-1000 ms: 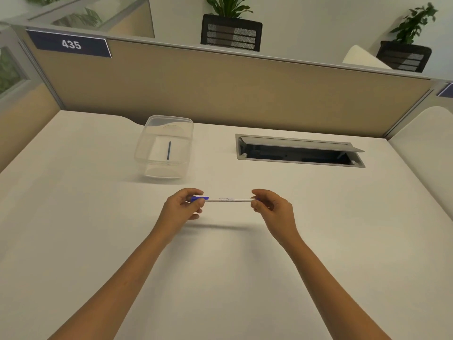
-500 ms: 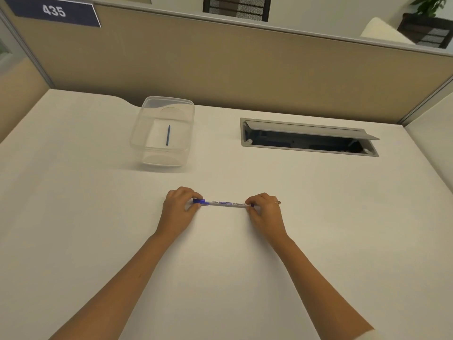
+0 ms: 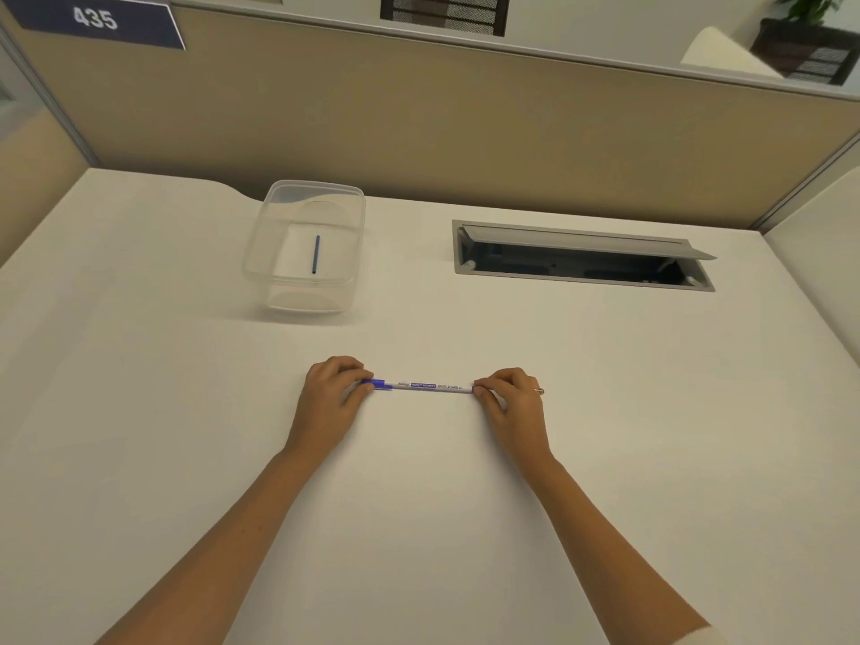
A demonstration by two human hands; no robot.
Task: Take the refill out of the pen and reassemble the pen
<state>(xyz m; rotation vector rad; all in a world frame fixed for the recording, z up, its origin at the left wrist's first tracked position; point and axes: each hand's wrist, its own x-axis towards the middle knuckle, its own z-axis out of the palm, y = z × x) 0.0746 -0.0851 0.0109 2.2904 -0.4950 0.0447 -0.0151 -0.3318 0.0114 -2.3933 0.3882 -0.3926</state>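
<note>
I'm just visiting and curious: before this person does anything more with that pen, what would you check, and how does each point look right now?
1. Left hand grips the blue cap end: ok.
2. Right hand pinches the other end: ok.
3. Pen lies level between the hands, low over the desk: ok; touching it, cannot tell.
4. Pen fully reassembled: cannot tell, both ends are covered by fingers.
5. Thin blue refill lies inside the clear container: ok.
6. Container stands apart from the hands, out of their way: ok.
</note>
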